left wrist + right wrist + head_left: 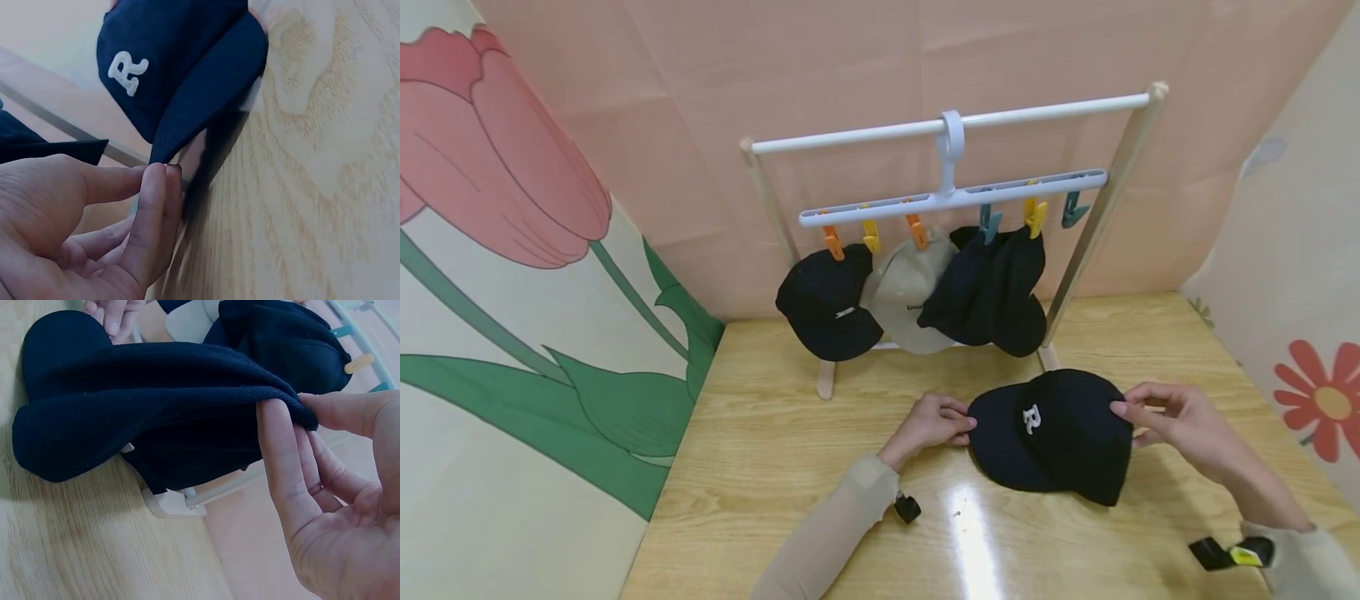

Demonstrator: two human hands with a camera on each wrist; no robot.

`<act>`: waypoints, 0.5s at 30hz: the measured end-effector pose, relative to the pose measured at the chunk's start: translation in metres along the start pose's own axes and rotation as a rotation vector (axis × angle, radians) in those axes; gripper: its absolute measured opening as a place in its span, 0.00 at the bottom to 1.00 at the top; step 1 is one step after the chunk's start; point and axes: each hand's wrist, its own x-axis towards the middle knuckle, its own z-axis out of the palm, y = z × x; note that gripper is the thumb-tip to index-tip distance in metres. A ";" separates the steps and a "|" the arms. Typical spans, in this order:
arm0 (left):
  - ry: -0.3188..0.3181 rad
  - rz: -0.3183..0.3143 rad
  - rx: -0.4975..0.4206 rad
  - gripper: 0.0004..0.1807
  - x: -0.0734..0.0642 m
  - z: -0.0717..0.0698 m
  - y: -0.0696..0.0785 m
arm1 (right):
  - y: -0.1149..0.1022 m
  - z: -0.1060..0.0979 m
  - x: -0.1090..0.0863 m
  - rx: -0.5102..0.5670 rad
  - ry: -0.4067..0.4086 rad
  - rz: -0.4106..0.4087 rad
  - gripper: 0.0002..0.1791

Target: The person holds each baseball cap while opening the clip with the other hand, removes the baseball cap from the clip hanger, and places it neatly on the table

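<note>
And here's the dark cap (1078, 429), right between the two hands, its white letter (1032, 419) facing up! The left hand (934, 427) pinches the tip of the brim, thumb against fingertips, only the cap's thickness between them. Over on the other side, the right hand (1187, 425) pinches the back edge of the crown just as narrowly, thumb one side, fingers the other.

How to do this well? I'd say light, even pinches, both ends level, a gentle pull apart and no more: the cloth is folding just ahead of the right fingertips, and a hard squeeze would likely deepen that crease.

Now the count! Two hands, one cap between them. Beyond both hands, one rack (865, 136) with one hanger (880, 207) hooked on it. Six clips on that hanger: two orange clips (833, 243), two yellow clips (1036, 218), two green clips (1075, 210). Ahead and left of the left hand hangs one black cap (820, 304); straight ahead of it, one beige cap (906, 287). Between the hands, farther off, a dark bundle (981, 292) hangs, one cap or two, I can't tell. Beneath both hands, one wooden table (745, 467).
</note>
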 end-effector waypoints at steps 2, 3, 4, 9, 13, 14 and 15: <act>0.003 0.004 0.008 0.15 -0.001 0.001 -0.001 | 0.000 0.000 0.000 0.001 0.000 0.009 0.07; 0.005 0.005 0.014 0.15 -0.001 0.001 -0.001 | 0.000 0.000 0.000 0.003 0.001 0.015 0.08; 0.007 0.006 0.017 0.15 -0.001 0.002 -0.002 | 0.001 0.000 0.000 0.002 -0.001 0.018 0.08; 0.017 0.007 0.034 0.14 -0.001 0.002 -0.003 | 0.000 -0.001 0.001 -0.003 -0.006 0.031 0.09; 0.026 0.011 0.046 0.13 0.000 0.003 -0.004 | 0.001 -0.001 0.002 -0.005 -0.012 0.033 0.09; 0.029 0.013 0.050 0.13 0.000 0.003 -0.004 | 0.001 -0.001 0.002 -0.001 -0.013 0.035 0.09; 0.033 0.014 0.054 0.13 0.000 0.004 -0.004 | 0.001 0.000 0.002 0.002 -0.015 0.036 0.09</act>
